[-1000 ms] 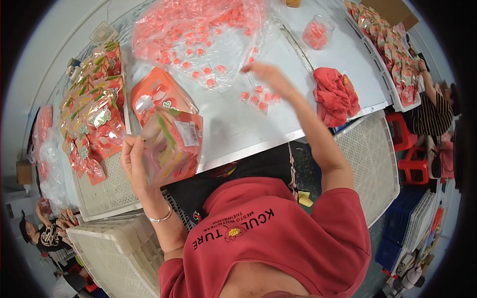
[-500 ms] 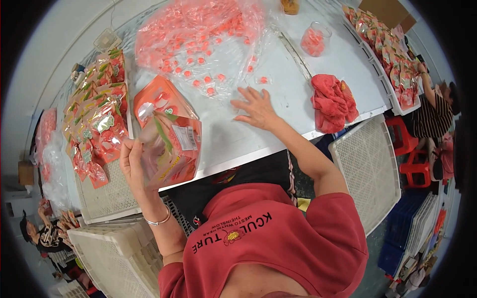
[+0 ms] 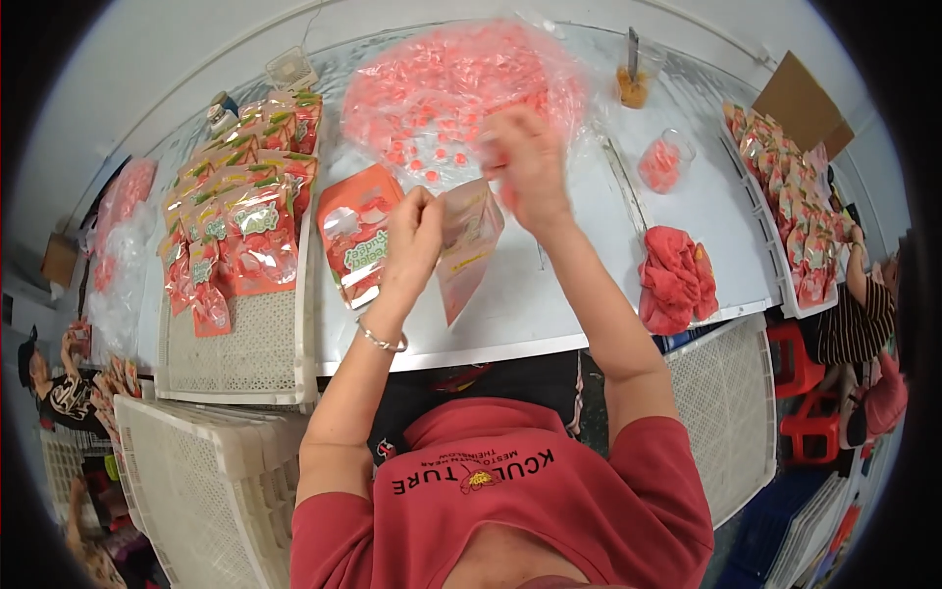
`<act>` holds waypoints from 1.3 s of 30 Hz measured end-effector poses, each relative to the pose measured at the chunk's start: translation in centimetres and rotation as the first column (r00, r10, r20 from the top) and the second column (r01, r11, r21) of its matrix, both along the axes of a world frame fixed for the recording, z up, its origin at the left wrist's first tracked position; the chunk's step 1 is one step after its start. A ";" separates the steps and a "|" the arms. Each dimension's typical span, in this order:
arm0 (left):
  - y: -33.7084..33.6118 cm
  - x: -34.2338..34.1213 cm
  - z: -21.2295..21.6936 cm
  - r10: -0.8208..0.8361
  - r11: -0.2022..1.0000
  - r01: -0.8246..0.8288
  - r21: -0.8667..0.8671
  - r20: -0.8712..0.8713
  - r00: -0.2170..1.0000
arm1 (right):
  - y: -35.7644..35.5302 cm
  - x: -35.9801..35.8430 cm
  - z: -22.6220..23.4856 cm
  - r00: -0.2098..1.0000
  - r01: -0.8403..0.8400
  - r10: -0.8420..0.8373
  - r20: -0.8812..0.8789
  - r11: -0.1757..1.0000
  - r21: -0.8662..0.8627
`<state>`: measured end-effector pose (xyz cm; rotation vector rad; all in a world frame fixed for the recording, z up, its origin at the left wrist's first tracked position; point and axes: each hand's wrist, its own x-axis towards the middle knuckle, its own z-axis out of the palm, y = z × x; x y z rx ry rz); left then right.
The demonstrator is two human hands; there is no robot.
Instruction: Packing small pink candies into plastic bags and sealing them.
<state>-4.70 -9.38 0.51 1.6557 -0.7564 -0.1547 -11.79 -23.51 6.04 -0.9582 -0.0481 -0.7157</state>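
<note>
My left hand (image 3: 416, 228) is closed on the upper edge of a pink-and-red foil pouch (image 3: 465, 257), which hangs tilted over the table's front part. My right hand (image 3: 528, 169) is beside the pouch's upper right edge, smeared by motion; its fingers are curled, and whether anything is in them cannot be made out. Behind it, a large clear plastic bag (image 3: 442, 83) spreads over the table with many small pink wrapped pieces. A stack of flat printed pouches (image 3: 355, 231) lies just left of my left hand.
Filled pouches stand in a white perforated tray (image 3: 235, 339) on the left and another tray (image 3: 780, 257) on the right. A clear jar of pink pieces (image 3: 663, 165), a red cloth (image 3: 675, 283) and an orange-yellow container (image 3: 631, 90) are on the right half. Co-workers sit at both sides.
My left hand has moved right and away from me with the pouch. My right hand has come off the tabletop to the pouch's upper edge. The whole view has shifted.
</note>
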 end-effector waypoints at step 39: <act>2.9 1.7 0.8 -0.425 0.902 0.432 0.002 -0.173 0.888 | 0.9 -6.2 3.5 0.896 -0.439 -0.038 -0.442 -0.235 -0.868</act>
